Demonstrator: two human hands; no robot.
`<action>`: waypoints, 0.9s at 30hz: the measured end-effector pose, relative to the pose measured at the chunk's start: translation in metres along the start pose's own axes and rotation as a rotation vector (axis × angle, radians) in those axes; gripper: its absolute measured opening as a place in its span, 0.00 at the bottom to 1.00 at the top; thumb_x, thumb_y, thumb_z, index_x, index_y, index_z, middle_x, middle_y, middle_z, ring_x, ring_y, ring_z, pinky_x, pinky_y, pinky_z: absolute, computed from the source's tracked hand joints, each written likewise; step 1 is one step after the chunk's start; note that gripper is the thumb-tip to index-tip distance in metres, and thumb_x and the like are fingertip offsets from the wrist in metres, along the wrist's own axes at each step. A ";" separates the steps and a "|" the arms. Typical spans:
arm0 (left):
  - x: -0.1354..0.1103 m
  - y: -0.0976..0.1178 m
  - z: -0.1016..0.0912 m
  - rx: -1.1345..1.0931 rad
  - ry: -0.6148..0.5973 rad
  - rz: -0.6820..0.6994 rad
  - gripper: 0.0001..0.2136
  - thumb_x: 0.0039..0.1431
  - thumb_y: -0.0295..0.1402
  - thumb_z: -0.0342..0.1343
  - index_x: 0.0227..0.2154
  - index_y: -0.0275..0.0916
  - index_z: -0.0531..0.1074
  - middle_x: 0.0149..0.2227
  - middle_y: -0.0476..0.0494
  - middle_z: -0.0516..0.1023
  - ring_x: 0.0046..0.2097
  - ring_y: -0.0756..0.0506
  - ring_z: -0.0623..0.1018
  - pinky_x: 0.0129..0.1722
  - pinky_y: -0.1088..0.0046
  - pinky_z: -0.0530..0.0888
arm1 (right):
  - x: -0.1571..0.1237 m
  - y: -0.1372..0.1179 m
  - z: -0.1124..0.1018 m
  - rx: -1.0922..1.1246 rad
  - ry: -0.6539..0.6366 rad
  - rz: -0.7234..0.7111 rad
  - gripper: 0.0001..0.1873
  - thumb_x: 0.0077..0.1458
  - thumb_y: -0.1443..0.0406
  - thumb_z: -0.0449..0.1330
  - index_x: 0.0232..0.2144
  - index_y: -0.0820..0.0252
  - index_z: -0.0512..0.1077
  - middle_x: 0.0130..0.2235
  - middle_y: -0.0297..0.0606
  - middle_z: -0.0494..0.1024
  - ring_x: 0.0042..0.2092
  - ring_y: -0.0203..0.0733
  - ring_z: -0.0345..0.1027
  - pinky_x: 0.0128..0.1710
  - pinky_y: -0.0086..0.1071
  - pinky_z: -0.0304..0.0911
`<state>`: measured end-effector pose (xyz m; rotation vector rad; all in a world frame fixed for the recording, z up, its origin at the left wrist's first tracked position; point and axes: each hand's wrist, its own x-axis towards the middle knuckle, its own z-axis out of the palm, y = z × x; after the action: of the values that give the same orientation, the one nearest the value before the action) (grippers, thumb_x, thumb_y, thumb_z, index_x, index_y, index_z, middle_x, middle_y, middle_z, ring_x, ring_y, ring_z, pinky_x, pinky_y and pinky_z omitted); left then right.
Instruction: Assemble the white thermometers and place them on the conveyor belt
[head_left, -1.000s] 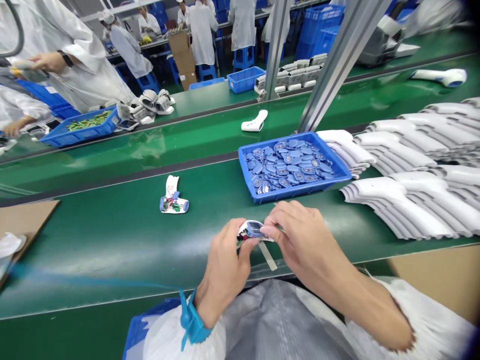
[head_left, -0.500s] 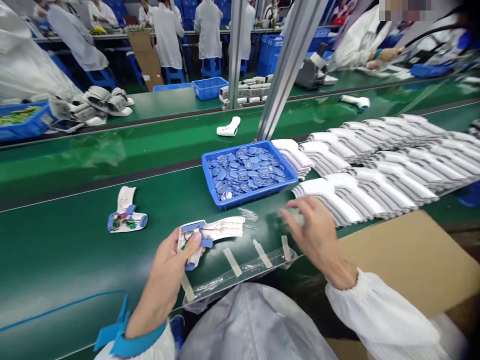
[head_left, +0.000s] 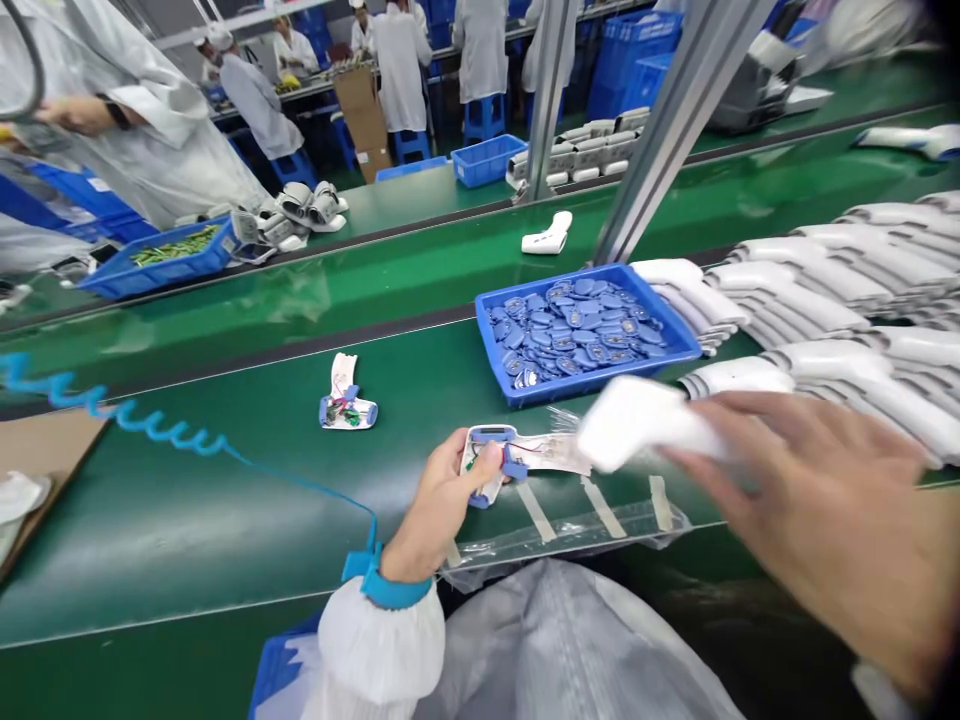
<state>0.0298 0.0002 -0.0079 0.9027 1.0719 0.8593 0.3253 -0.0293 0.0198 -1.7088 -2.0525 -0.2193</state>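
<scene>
The open white casing (head_left: 487,450), with blue parts and thin wires inside, sits in the left hand (head_left: 439,497), low and centre, just above the green belt (head_left: 225,530). Those fingers curl beneath it and the thumb presses on its inner side. At 3 o'clock from the casing, the blurred right hand (head_left: 817,510) wraps spread fingers around a white shell (head_left: 637,425). Tape strips (head_left: 600,505) on a clear plastic sheet lie at 4 o'clock. At 1 o'clock, a blue tray (head_left: 600,385) holds a heap of small blue parts (head_left: 574,330), with stacked white shells (head_left: 862,375) beside it. Another open casing (head_left: 346,395) lies on the belt at 10 o'clock. A coiled blue cord (head_left: 127,415) runs from the left wrist strap (head_left: 386,590) toward 9 o'clock.
</scene>
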 end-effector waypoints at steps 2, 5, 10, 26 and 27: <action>-0.001 0.001 0.001 -0.013 0.017 -0.008 0.21 0.64 0.49 0.59 0.48 0.36 0.75 0.48 0.37 0.79 0.48 0.44 0.76 0.44 0.72 0.71 | 0.005 -0.039 0.005 -0.046 0.047 -0.192 0.14 0.67 0.56 0.57 0.48 0.54 0.74 0.49 0.46 0.80 0.48 0.58 0.72 0.50 0.53 0.53; -0.002 0.002 0.002 0.006 -0.001 0.009 0.24 0.62 0.51 0.61 0.50 0.36 0.74 0.49 0.37 0.79 0.49 0.42 0.76 0.44 0.72 0.72 | 0.015 -0.077 0.020 -0.050 0.017 -0.337 0.12 0.68 0.61 0.57 0.49 0.57 0.73 0.48 0.44 0.81 0.48 0.54 0.74 0.52 0.53 0.53; -0.003 -0.004 -0.001 0.264 0.057 0.070 0.20 0.58 0.46 0.65 0.44 0.34 0.76 0.40 0.43 0.79 0.38 0.46 0.74 0.36 0.73 0.70 | 0.022 -0.094 0.047 0.058 -0.186 -0.351 0.18 0.63 0.58 0.63 0.51 0.65 0.73 0.49 0.49 0.81 0.49 0.58 0.73 0.52 0.55 0.57; -0.016 -0.003 0.013 0.805 -0.051 0.257 0.05 0.55 0.28 0.56 0.33 0.37 0.75 0.29 0.41 0.79 0.27 0.43 0.74 0.27 0.68 0.63 | 0.052 -0.151 0.063 0.476 -0.100 0.027 0.28 0.69 0.54 0.50 0.17 0.57 0.57 0.21 0.33 0.65 0.25 0.35 0.56 0.28 0.36 0.47; -0.017 -0.004 0.015 0.882 -0.022 0.297 0.05 0.55 0.28 0.55 0.34 0.37 0.75 0.29 0.38 0.79 0.27 0.41 0.75 0.27 0.66 0.63 | 0.051 -0.153 0.064 0.453 -0.056 0.006 0.28 0.70 0.56 0.49 0.17 0.57 0.57 0.21 0.33 0.64 0.25 0.35 0.55 0.28 0.35 0.47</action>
<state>0.0403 -0.0191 -0.0022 1.8355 1.3355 0.5914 0.1565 0.0092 0.0112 -1.4507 -1.9471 0.2804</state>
